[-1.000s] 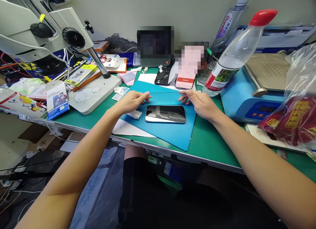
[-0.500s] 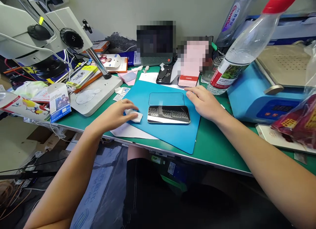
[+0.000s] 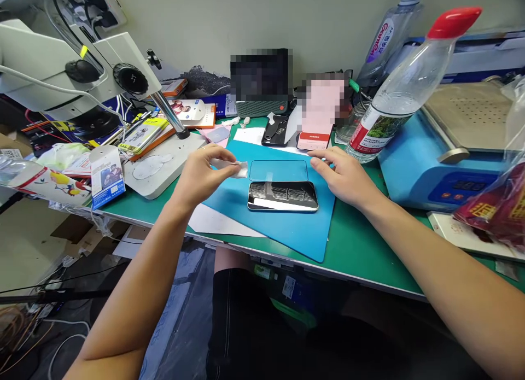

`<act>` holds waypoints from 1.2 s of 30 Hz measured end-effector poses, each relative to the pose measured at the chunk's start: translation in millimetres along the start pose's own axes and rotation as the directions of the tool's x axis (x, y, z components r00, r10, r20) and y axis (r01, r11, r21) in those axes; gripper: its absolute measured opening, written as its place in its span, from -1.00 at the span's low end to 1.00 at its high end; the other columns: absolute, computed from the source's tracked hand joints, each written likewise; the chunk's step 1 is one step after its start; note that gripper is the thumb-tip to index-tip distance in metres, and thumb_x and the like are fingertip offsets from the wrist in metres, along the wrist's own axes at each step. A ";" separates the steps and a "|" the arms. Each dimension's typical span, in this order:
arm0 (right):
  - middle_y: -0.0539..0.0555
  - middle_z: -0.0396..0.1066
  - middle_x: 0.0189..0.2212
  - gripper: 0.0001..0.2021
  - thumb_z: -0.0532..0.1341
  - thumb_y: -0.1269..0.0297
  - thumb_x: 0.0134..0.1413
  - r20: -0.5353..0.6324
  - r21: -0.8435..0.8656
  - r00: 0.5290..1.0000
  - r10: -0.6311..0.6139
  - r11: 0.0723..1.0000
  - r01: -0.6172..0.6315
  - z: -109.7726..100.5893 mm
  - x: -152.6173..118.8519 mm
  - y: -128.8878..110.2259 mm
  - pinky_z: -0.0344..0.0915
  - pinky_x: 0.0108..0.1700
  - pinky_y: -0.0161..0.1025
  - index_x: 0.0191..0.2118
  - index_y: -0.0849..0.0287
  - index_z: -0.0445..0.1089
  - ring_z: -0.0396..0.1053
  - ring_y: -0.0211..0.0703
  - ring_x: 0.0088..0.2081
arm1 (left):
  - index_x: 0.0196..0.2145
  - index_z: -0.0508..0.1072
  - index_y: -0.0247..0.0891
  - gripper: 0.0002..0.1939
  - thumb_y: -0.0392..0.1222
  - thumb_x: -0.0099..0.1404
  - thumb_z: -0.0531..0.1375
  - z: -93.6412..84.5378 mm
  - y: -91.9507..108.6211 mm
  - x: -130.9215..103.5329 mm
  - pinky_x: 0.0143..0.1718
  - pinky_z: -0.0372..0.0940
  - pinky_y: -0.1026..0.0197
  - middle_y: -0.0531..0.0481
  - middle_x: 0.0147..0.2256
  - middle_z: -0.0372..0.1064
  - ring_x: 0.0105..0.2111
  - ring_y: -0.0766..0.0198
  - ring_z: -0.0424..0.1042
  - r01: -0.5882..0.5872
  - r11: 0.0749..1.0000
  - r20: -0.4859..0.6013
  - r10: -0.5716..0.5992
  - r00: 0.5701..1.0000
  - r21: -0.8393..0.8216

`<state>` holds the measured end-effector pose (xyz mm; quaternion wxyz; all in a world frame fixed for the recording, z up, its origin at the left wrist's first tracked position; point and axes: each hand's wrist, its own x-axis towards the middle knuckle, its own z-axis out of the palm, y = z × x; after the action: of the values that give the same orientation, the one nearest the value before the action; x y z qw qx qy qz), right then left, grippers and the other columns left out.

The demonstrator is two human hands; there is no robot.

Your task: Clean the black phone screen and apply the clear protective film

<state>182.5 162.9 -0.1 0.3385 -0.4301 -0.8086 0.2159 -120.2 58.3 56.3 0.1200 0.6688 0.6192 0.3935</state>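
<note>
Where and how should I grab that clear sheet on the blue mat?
Probably pinch the clear sheet by its right short edge, coming from the right: it looks thin and flat, the phone lies close along its near long edge, and your right hand is beside that end.

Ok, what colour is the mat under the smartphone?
The mat under the smartphone is plain blue; it shows best in the head view.

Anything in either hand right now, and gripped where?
The left hand pinches a white tissue, near the end facing the right hand; the right hand shows nothing held.
</note>
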 end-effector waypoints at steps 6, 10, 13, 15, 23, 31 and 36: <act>0.22 0.56 0.09 -0.58 0.14 -0.02 0.33 0.009 0.006 1.000 -0.013 1.000 0.013 0.7 -0.1 0.4 0.37 0.16 0.17 0.05 0.10 0.59 0.47 0.22 0.09 | -0.24 0.70 -0.15 -0.80 -0.03 0.30 0.33 14.6 -4.5 4.2 -0.08 0.44 0.02 -0.05 -0.21 0.64 -0.19 0.07 0.56 0.003 1.000 0.119 -0.002 0.993 -0.008; 0.23 0.56 0.08 -0.57 0.13 -0.02 0.34 0.011 0.012 1.000 -0.013 1.000 0.013 0.9 -0.3 -0.2 0.33 0.22 0.18 0.06 0.12 0.58 0.46 0.23 0.13 | -0.29 0.69 -0.17 -0.83 -0.06 0.27 0.34 12.7 -8.8 7.2 -0.06 0.42 0.01 -0.06 -0.22 0.64 -0.17 0.06 0.55 -0.006 1.000 0.126 0.003 0.992 0.021; 0.23 0.56 0.09 -0.56 0.13 -0.06 0.35 0.011 0.021 1.000 -0.016 1.000 0.015 0.7 -0.2 -0.1 0.34 0.20 0.17 0.04 0.11 0.59 0.46 0.24 0.13 | -0.28 0.68 -0.18 -0.79 -0.02 0.31 0.31 11.6 -11.8 8.0 -0.13 0.40 0.05 -0.08 -0.21 0.63 -0.16 0.07 0.54 -0.014 1.000 0.092 0.015 0.996 -0.008; 0.23 0.57 0.08 -0.54 0.12 -0.10 0.36 0.017 0.025 1.000 -0.020 1.000 0.020 0.6 0.0 0.5 0.35 0.19 0.16 0.04 0.10 0.59 0.47 0.23 0.12 | -0.27 0.69 -0.17 -0.77 0.00 0.31 0.31 12.1 -13.0 7.5 -0.21 0.39 0.09 -0.08 -0.22 0.63 -0.16 0.07 0.53 -0.012 0.999 0.055 0.014 0.998 -0.041; 0.21 0.55 0.10 -0.48 0.11 -0.20 0.34 0.021 0.040 1.000 -0.019 0.999 0.018 1.4 0.2 2.5 0.31 0.25 0.17 0.04 0.07 0.60 0.46 0.24 0.15 | -0.26 0.64 -0.17 -0.81 -0.04 0.38 0.27 10.3 -7.6 -8.7 -0.25 0.33 0.11 -0.02 -0.27 0.59 -0.29 0.16 0.46 -0.048 0.995 0.014 0.047 0.999 0.083; 0.22 0.55 0.12 -0.50 0.11 -0.16 0.36 0.028 0.035 0.999 -0.033 0.999 0.032 1.2 0.2 1.1 0.30 0.25 0.19 0.05 0.09 0.60 0.46 0.25 0.16 | -0.32 0.57 -0.18 -0.85 -0.10 0.39 0.27 36.0 -8.8 -15.8 -0.28 0.27 0.06 -0.02 -0.34 0.52 -0.36 0.14 0.41 -0.070 0.966 0.191 0.022 0.981 0.250; 0.25 0.57 0.07 -0.47 0.08 -0.16 0.37 -0.020 0.031 0.999 -0.032 0.999 0.033 -0.7 0.0 0.5 0.32 0.21 0.17 0.03 0.13 0.61 0.46 0.24 0.14 | -0.30 0.45 -0.16 -0.89 -0.20 0.43 0.18 33.5 -1.3 -24.6 -0.23 0.33 0.09 -0.02 -0.29 0.48 -0.28 0.15 0.44 -0.066 0.981 0.028 0.062 0.998 0.182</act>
<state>183.3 163.2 0.1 0.3564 -0.4137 -0.8086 0.2188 -96.7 46.8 24.1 0.0522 0.7010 0.6295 0.3310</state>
